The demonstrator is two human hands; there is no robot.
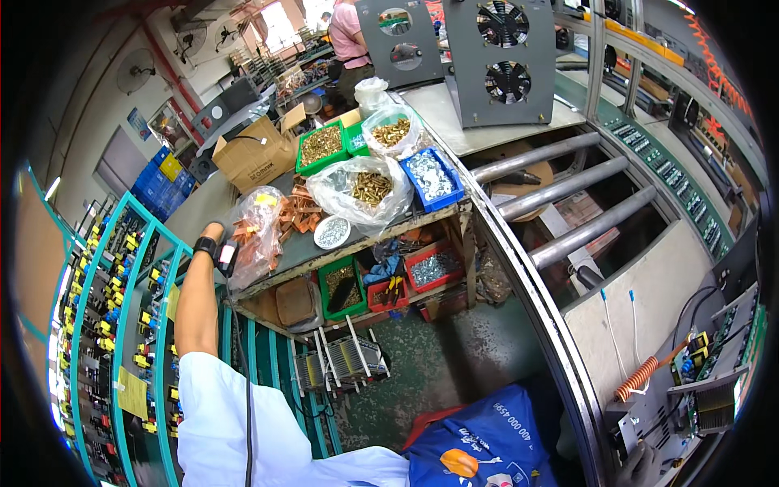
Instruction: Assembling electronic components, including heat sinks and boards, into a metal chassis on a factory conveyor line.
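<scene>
My left arm reaches out to the near left corner of the workbench (276,269). There my left hand (213,231), with a black strap and small device at the wrist, is beside a clear plastic bag (258,231); its fingers are too hidden to read. Copper-coloured metal pieces (300,213) are heaped next to the bag. At the lower right, what looks like my right hand in a grey glove (643,466) is at a metal chassis (649,430) with circuit boards and an orange coil (638,378). Its fingers are mostly in shadow.
Bolts fill a green bin (301,168) and open bags (372,188); a blue bin (462,193) holds silver hardware. A roller conveyor (580,227) carries grey fan panels (499,105). Green racks (122,325) of boards stand left. A person (349,36) stands behind.
</scene>
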